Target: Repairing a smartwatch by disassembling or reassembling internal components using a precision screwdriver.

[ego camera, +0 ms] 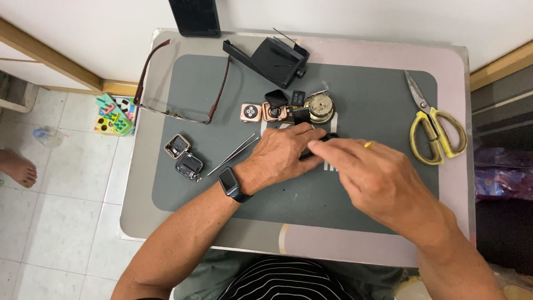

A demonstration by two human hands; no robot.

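- My left hand (283,153) is curling shut around a small black part (331,136) at the middle of the mat, and my right hand (372,172) is reaching across with thumb and forefinger pinching narrow onto that same part; most of it is hidden under my fingers, so I can't tell what it is.
- The table (455,55) is carrying a grey work mat (377,100) under everything I'm working on.
- A black box-shaped stand (269,58) is lying tilted at the mat's far edge.
- A pair of glasses (177,83) is sitting open at the far left corner, and yellow-handled scissors (436,125) are lying well apart on the right.
- Tweezers (233,154) are resting just beside my left wrist.
- A round metal clock movement (320,106) is sitting just beyond my knuckles.
- Two rose-gold watch cases (261,113) are lying side by side next to it, one already looking opened.
- A third case and its detached screen (183,157) are lying at the left of the mat.
- Judging by that, the stripping down seems well under way, with the piece in my fingers in hand and nothing reassembled yet.
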